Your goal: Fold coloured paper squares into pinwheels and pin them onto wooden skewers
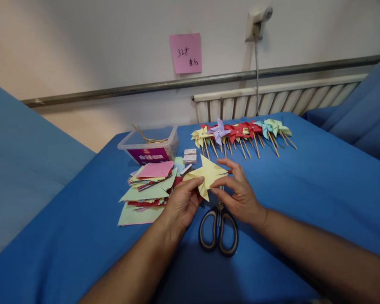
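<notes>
A yellow paper piece (208, 174) with pointed flaps is held just above the blue cloth at the centre. My left hand (182, 202) pinches its lower left edge. My right hand (239, 192) grips its right side, fingers curled over a flap. Scissors (218, 230) with black handles lie shut on the cloth directly under my hands, their blades hidden beneath the paper.
A stack of coloured paper squares (147, 190) lies left of my hands. Behind it stands a clear plastic box (149, 145) with sticks, and small white boxes (190, 155). A row of finished pinwheels (240, 133) lies at the back. A radiator (272, 99) runs along the wall.
</notes>
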`<state>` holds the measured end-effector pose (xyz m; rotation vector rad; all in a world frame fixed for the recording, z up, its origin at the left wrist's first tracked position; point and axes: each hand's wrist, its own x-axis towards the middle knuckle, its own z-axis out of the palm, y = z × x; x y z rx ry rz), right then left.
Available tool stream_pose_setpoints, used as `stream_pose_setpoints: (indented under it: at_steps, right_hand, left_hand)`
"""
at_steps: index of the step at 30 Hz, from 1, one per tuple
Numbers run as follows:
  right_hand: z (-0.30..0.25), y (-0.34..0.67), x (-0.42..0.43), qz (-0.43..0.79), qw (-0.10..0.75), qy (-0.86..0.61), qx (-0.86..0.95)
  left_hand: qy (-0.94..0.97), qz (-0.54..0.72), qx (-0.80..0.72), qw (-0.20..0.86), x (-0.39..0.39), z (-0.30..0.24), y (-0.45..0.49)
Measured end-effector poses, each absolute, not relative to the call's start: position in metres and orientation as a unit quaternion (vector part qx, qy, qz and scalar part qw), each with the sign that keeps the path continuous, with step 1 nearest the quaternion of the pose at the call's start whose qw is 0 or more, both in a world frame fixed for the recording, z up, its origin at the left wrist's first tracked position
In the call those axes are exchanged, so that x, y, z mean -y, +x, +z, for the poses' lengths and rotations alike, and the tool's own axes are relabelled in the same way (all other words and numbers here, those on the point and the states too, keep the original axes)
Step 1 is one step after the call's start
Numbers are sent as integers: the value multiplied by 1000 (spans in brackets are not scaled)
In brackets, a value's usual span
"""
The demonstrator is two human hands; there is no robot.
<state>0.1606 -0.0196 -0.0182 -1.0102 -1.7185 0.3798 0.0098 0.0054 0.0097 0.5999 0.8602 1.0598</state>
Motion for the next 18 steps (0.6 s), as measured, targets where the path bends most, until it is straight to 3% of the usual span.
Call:
stream_pose_setpoints:
  at_steps: [18]
  right_hand:
    - [-22,164,10,182,524,-479,680]
  left_hand:
    - [319,459,-423,713,-4,-1,13]
